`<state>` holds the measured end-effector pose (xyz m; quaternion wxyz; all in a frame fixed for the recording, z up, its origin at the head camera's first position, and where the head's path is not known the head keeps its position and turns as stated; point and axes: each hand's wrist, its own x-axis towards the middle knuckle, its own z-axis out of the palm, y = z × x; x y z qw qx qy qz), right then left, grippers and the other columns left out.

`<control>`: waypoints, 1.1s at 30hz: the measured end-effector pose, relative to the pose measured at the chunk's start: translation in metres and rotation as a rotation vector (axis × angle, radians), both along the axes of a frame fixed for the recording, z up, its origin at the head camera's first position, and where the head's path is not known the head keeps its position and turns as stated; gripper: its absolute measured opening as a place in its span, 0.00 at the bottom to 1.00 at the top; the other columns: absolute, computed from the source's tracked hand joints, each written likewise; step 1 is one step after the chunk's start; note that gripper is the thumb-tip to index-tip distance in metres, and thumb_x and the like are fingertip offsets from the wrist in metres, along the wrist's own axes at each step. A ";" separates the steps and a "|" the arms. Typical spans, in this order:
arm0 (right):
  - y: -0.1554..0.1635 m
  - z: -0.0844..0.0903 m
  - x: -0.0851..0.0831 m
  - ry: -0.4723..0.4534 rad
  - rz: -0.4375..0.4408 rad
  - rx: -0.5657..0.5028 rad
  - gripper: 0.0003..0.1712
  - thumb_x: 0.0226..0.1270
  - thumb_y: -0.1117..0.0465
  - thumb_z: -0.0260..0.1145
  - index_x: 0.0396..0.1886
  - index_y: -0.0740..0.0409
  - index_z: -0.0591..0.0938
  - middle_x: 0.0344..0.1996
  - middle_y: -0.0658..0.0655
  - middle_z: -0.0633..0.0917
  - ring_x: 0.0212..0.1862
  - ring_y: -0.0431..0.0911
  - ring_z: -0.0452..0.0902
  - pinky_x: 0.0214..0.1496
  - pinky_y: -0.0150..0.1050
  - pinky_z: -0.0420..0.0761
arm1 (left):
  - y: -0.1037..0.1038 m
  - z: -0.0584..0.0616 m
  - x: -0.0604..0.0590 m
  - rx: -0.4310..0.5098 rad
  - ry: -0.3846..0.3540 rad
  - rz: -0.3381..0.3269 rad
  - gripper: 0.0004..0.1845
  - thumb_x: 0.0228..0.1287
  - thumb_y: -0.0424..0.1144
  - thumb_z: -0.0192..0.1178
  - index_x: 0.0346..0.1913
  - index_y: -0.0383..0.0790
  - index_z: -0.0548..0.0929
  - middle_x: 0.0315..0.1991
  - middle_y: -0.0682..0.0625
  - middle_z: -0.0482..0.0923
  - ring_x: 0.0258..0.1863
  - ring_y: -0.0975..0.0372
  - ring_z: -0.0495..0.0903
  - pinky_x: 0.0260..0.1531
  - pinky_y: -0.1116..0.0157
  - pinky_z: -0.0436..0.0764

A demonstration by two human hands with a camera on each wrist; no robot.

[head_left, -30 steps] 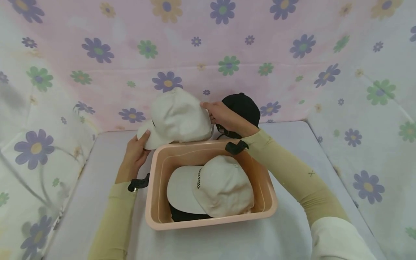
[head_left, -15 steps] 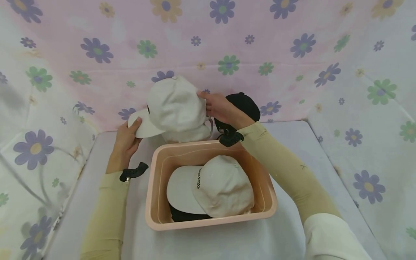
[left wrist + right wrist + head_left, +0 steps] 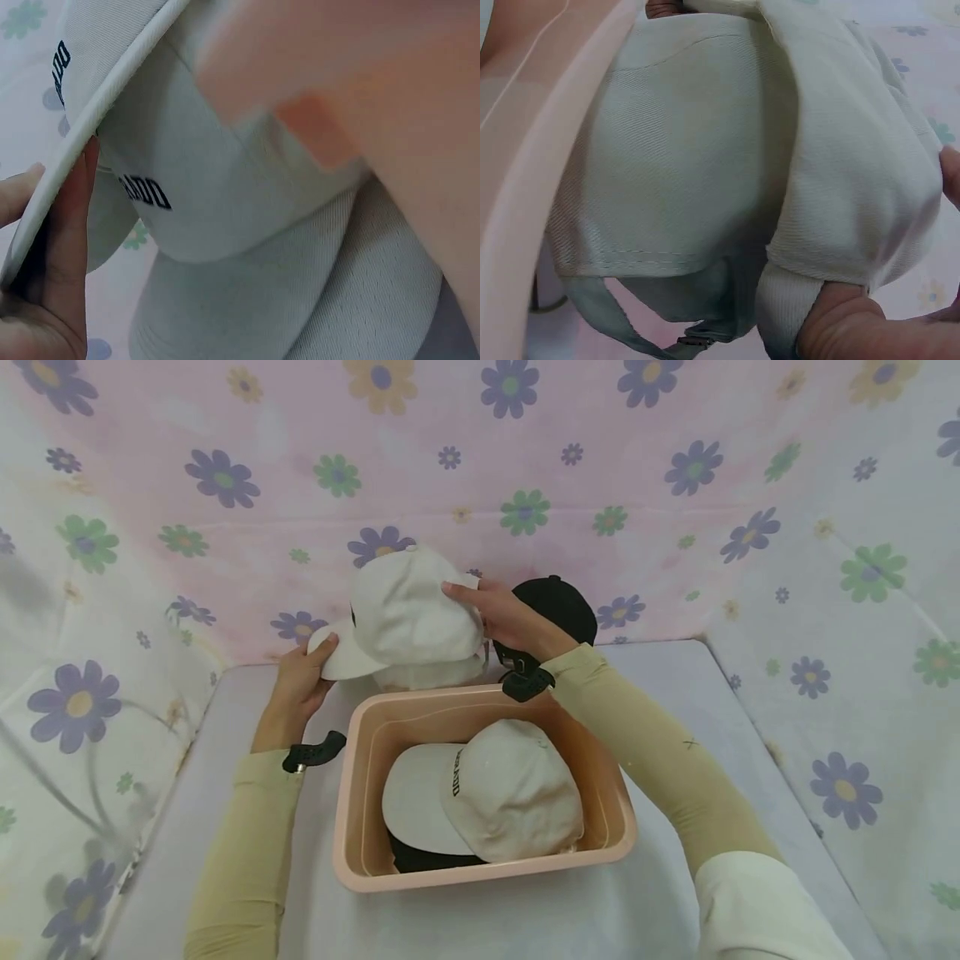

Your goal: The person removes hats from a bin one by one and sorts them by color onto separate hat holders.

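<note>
A white baseball cap (image 3: pixel 416 602) is raised by both hands behind the bin. My left hand (image 3: pixel 300 681) pinches its brim, thumb on top and fingers beneath. At the back edge of the crown, my right hand (image 3: pixel 510 614) grips the fabric; in the right wrist view its finger (image 3: pixel 847 319) hooks under the rim. Directly below is another white cap (image 3: pixel 225 195) with dark lettering, mostly covered in the head view. A black cap (image 3: pixel 558 610) sits just behind my right hand, partly hidden by it.
A peach plastic bin (image 3: pixel 348 802) stands in front of the stacked caps. Inside it lies an off-white cap (image 3: pixel 517 793) with dark lettering, over something black (image 3: pixel 431 858). Flower-patterned cloth walls (image 3: pixel 465 460) enclose the back and sides of the table (image 3: pixel 225 760).
Both hands have lifted the white cap up and slightly left, uncovering part of the cap below. Since half a second ago it has shifted slightly right; the right thumb reaches further over the crown.
</note>
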<state>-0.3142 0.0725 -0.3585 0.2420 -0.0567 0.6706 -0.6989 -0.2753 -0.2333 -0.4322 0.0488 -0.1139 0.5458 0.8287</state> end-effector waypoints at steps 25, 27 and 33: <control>0.005 -0.032 0.017 0.184 0.182 0.335 0.65 0.63 0.54 0.76 0.84 0.52 0.39 0.79 0.58 0.57 0.74 0.52 0.62 0.73 0.49 0.70 | -0.009 -0.060 0.013 -0.360 -0.004 -0.096 0.42 0.70 0.41 0.66 0.79 0.38 0.57 0.56 0.53 0.68 0.49 0.67 0.77 0.42 0.73 0.84; 0.006 -0.033 0.019 0.240 0.201 0.388 0.68 0.61 0.54 0.78 0.84 0.53 0.37 0.81 0.57 0.52 0.77 0.51 0.56 0.76 0.49 0.66 | -0.010 -0.062 0.014 -0.372 -0.002 -0.105 0.42 0.69 0.40 0.67 0.80 0.39 0.56 0.58 0.52 0.68 0.49 0.66 0.77 0.41 0.72 0.85; 0.005 -0.035 0.021 0.346 0.221 0.461 0.73 0.55 0.54 0.81 0.83 0.53 0.36 0.82 0.56 0.49 0.80 0.49 0.50 0.79 0.48 0.59 | -0.009 -0.071 0.015 -0.366 -0.010 -0.109 0.40 0.68 0.40 0.68 0.76 0.38 0.59 0.56 0.53 0.70 0.46 0.68 0.79 0.39 0.72 0.85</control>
